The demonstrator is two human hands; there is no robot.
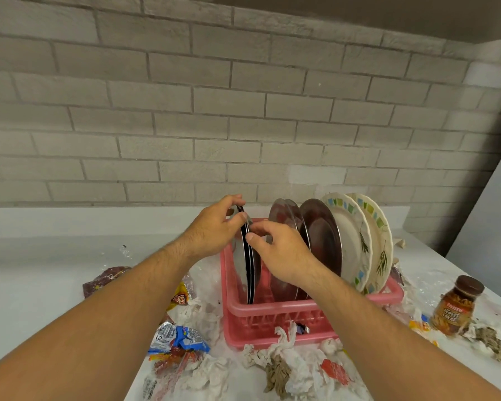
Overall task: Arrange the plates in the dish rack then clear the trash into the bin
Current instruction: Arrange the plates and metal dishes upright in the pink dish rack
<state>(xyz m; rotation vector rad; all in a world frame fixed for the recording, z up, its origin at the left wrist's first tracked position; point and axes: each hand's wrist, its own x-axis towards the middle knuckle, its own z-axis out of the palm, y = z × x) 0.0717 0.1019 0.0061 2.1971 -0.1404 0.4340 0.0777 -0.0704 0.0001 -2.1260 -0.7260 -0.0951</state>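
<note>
Head view. At centre frame, a pink dish rack [272, 309] on the white desk [41, 270], below a grey brick wall [185, 111]. In the rack's left end, thin steel plates [250, 273] standing on edge, two or perhaps three, the rims too close together to count. Pinched at the top rim by the left hand [214, 230], thumb and fingers curled over the edge. Gripped just below, on the near rim, by the right hand [278, 250], thumb pressed to the edge and fingers bent round behind. Right of the hands, other steel plates [321, 235] upright in the rack, then two cream patterned plates [353, 238] leaning at its right end. Around the rack, trash strewn over the desk: crumpled tissues [289, 354] at lower centre, up against the rack's front wall; a blue wrapper [182, 338] left of them; a dark red wrapper [104, 280] further toward the left edge; a brown-capped bottle [454, 305] standing at the right of the frame, apart from the rack, with more crumpled paper at its foot.
</note>
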